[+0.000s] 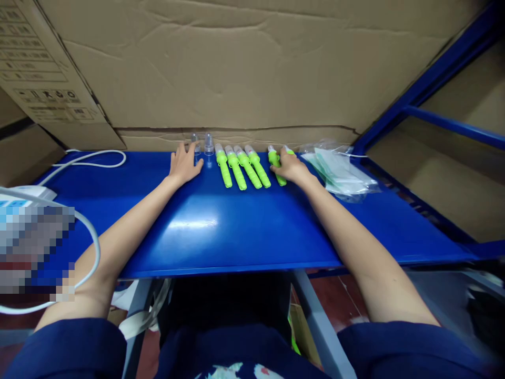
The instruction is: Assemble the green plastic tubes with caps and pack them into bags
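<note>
Lime-green sticks [248, 167], six, lie on the worktop [256, 231]; our right grip [292, 167] covers two, its closure we cannot tell; our left grip [184, 164] spreads open beside two clear caps [209, 142]; one plastic bag [350, 197] holds pale sheets [343, 171].

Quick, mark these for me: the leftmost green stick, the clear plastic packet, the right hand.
Leftmost green stick [225, 171]: head view, on its handle.
Clear plastic packet [342, 171]: head view, middle of its upper face.
Right hand [292, 168]: head view, back of the hand.
</note>
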Action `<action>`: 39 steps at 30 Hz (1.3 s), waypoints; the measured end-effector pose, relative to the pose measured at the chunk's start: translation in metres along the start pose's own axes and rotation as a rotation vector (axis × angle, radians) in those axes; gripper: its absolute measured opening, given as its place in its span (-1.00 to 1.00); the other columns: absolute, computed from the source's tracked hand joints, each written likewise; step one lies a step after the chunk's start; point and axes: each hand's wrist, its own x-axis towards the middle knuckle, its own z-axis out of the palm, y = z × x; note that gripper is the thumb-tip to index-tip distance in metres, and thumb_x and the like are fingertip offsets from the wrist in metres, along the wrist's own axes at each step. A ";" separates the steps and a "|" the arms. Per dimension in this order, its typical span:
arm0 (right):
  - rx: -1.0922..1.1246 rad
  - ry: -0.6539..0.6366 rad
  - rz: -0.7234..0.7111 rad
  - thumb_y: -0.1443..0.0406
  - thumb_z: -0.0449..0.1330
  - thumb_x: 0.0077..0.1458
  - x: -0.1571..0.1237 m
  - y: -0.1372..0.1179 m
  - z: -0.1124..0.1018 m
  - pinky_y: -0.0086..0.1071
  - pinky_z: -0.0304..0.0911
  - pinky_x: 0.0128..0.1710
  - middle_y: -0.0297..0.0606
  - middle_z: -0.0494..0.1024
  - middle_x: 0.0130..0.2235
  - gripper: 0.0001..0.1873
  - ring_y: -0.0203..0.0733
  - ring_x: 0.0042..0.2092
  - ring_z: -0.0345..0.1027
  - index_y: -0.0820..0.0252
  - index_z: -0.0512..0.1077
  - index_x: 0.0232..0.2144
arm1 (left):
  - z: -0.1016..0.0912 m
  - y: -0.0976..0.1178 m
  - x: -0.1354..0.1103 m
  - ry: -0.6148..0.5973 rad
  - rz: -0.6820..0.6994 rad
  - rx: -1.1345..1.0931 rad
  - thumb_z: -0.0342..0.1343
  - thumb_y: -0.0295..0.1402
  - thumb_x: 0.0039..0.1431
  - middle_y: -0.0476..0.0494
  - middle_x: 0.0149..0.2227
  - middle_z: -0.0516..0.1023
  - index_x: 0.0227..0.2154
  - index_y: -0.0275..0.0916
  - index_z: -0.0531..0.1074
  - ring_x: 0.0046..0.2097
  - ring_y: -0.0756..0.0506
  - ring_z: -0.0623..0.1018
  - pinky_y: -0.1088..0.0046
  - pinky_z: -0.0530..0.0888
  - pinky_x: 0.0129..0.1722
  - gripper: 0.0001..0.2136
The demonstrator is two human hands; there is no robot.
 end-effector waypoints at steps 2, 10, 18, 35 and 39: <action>-0.012 -0.010 0.008 0.20 0.17 0.28 -0.003 -0.002 -0.002 -0.04 0.39 0.05 0.22 0.51 0.13 -0.42 0.28 0.13 0.46 0.33 0.22 0.26 | 0.003 0.003 0.008 -0.005 -0.020 -0.052 0.11 -0.21 0.27 -0.52 0.43 0.08 0.41 -0.14 0.11 0.45 -0.52 0.18 -0.22 0.20 0.34 -0.34; 0.001 -0.040 0.031 0.22 0.15 0.31 -0.011 -0.010 -0.010 -0.02 0.39 0.11 0.20 0.48 0.18 -0.40 0.25 0.17 0.45 0.32 0.18 0.31 | 0.034 0.024 0.050 0.305 -0.332 -0.353 0.38 -0.26 -0.01 -0.52 0.32 0.25 0.24 -0.23 0.10 0.42 -0.43 0.26 -0.11 0.26 0.34 -0.21; -0.009 -0.038 0.002 0.21 0.17 0.27 -0.008 -0.007 -0.008 0.02 0.42 0.06 0.24 0.49 0.16 -0.36 0.31 0.14 0.46 0.35 0.18 0.31 | 0.048 0.021 0.073 0.340 -0.351 -0.308 0.29 -0.23 0.12 -0.50 0.29 0.34 0.22 -0.15 0.17 0.36 -0.48 0.33 -0.37 0.21 0.28 -0.36; 0.087 0.115 -0.046 0.22 0.14 0.25 -0.006 -0.005 -0.004 -0.02 0.40 0.01 0.22 0.54 0.09 -0.44 0.32 0.10 0.47 0.36 0.25 0.22 | 0.012 -0.017 0.014 0.130 -0.052 -0.189 0.11 -0.27 0.28 -0.41 0.10 0.59 0.20 -0.23 0.24 0.17 -0.34 0.58 -0.05 0.40 0.22 -0.54; 0.116 0.171 -0.115 0.19 0.10 0.26 -0.015 -0.014 -0.010 -0.01 0.38 0.01 0.17 0.54 0.11 -0.42 0.31 0.11 0.45 0.32 0.22 0.26 | 0.018 -0.025 0.007 0.197 -0.065 -0.339 0.17 -0.28 0.23 -0.29 -0.03 0.65 0.13 -0.20 0.28 -0.02 -0.25 0.67 0.03 0.49 0.15 -0.57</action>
